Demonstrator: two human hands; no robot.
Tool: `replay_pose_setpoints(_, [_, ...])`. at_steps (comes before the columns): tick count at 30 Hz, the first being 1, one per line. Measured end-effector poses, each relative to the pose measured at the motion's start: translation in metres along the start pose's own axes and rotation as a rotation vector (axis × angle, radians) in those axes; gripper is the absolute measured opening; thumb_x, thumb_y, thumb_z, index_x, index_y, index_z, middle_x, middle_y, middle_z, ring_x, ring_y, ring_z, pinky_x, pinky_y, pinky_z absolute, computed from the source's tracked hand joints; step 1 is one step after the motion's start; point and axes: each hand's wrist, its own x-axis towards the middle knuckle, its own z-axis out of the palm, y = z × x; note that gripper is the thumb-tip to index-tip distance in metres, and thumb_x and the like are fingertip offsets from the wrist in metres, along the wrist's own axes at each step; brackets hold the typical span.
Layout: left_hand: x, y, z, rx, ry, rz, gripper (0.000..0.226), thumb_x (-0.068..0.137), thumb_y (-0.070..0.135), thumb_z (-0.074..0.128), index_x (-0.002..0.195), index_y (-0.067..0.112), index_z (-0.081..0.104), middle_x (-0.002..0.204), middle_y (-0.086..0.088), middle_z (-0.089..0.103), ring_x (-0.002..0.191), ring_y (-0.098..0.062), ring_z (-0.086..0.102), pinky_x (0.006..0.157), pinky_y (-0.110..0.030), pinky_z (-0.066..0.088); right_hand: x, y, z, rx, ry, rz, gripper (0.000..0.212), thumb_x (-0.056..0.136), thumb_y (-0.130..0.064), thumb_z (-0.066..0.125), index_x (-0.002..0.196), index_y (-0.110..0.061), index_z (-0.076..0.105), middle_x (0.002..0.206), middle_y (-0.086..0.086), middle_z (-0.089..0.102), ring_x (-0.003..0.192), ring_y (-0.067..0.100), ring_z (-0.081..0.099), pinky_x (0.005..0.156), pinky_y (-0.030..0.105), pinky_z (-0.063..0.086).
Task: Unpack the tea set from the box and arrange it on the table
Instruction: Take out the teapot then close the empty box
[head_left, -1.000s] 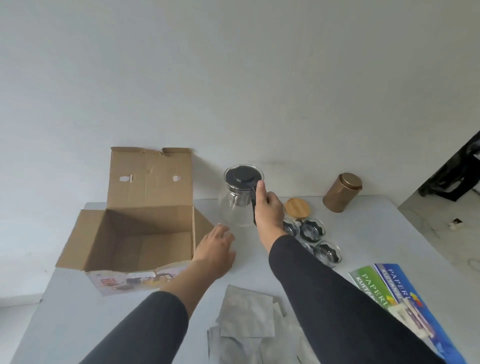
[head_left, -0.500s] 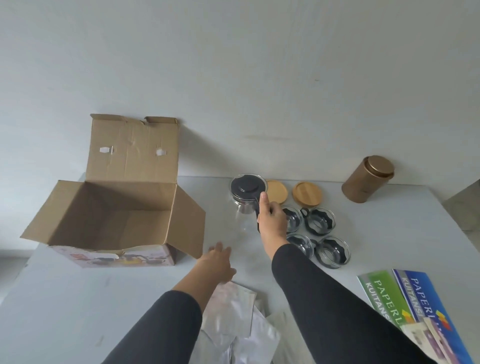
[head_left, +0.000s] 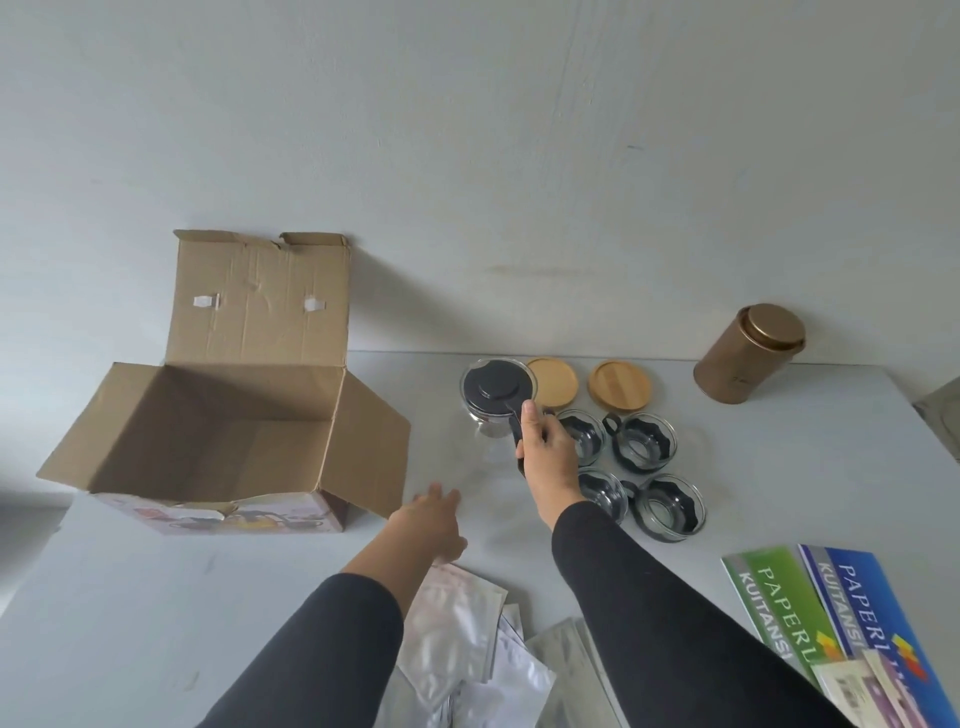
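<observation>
Soft, even daylight with faint shadows, sharp at centre, wide-angle bending toward the edges.

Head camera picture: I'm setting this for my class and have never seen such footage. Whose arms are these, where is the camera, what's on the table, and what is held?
No machine here: a person wears a camera on the head, looking forward and down, so the arms are their own. The right hand grips the dark handle of a glass teapot with a black lid, which seems to stand on the grey table. The left hand is open and holds nothing, hovering above the table. To the left stands an open box that looks empty. Beside the teapot are four glass cups, two wooden lids and a bronze tin. Nearer the person lie silver pouches and booklets.
</observation>
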Motion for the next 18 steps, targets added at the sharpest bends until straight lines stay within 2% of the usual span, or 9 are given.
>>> replay_pose_setpoints(3, [0.002,0.001,0.002,0.003,0.007,-0.003,0.069,0.094,0.035,0.047,0.150,0.018,0.012,0.156,-0.006,0.009,0.141,-0.029,0.022,0.111,-0.045,0.033,-0.003,0.003,-0.004,-0.020,-0.044,0.007,0.041,0.096,-0.049,0.041,0.074,-0.015,0.049,0.064,-0.001,0.055,0.060,0.008,0.051,0.059,0.025,0.039])
replay_pose_setpoints(7, [0.000,0.002,0.004,-0.002,0.014,-0.007,0.074,0.094,0.034,0.048,0.152,0.018,0.005,0.159,-0.006,-0.002,0.144,-0.029,0.016,0.112,-0.046,0.032,-0.007,0.007,-0.007,-0.040,-0.005,0.020,0.038,0.096,-0.044,0.045,0.074,-0.013,0.047,0.066,-0.001,0.057,0.065,0.015,0.052,0.059,0.025,0.040])
replay_pose_setpoints(9, [-0.001,0.002,0.005,-0.001,0.016,-0.012,0.074,0.094,0.034,0.048,0.152,0.018,0.004,0.159,-0.006,-0.003,0.145,-0.029,0.013,0.113,-0.045,0.030,-0.007,0.006,-0.010,-0.100,0.005,-0.006,0.037,0.093,-0.045,0.049,0.078,-0.011,0.048,0.071,-0.001,0.057,0.073,0.020,0.055,0.066,0.029,0.041])
replay_pose_setpoints(11, [-0.003,0.003,0.004,-0.005,0.014,-0.016,0.070,0.095,0.035,0.046,0.151,0.016,0.010,0.158,-0.006,0.003,0.144,-0.029,0.018,0.113,-0.044,0.031,-0.008,0.004,-0.013,-0.168,0.031,-0.058,0.036,0.090,-0.045,0.055,0.083,-0.010,0.050,0.076,-0.002,0.055,0.079,0.021,0.054,0.073,0.030,0.042])
replay_pose_setpoints(14, [-0.005,0.000,-0.004,-0.033,0.014,0.034,0.063,0.096,0.038,0.043,0.150,0.013,0.021,0.155,-0.006,0.018,0.143,-0.027,0.024,0.115,-0.044,0.028,-0.009,-0.004,-0.014,-0.233,0.168,-0.175,0.038,0.085,-0.049,0.060,0.080,-0.012,0.051,0.085,0.006,0.060,0.084,0.025,0.057,0.075,0.034,0.046])
replay_pose_setpoints(16, [-0.012,-0.003,-0.014,-0.038,0.051,0.089,0.062,0.097,0.038,0.041,0.149,0.010,0.023,0.155,-0.007,0.022,0.143,-0.026,0.023,0.116,-0.043,0.025,-0.011,-0.014,-0.014,-0.245,0.267,-0.222,0.040,0.086,-0.050,0.058,0.077,-0.012,0.051,0.085,0.008,0.061,0.084,0.026,0.056,0.077,0.036,0.046])
replay_pose_setpoints(18, [-0.020,-0.008,-0.025,-0.044,0.097,0.143,0.059,0.098,0.037,0.040,0.149,0.010,0.025,0.155,-0.007,0.023,0.143,-0.026,0.024,0.117,-0.041,0.024,-0.015,-0.028,-0.011,-0.238,0.348,-0.253,0.039,0.088,-0.047,0.057,0.076,-0.010,0.051,0.084,0.008,0.060,0.084,0.025,0.054,0.073,0.033,0.042])
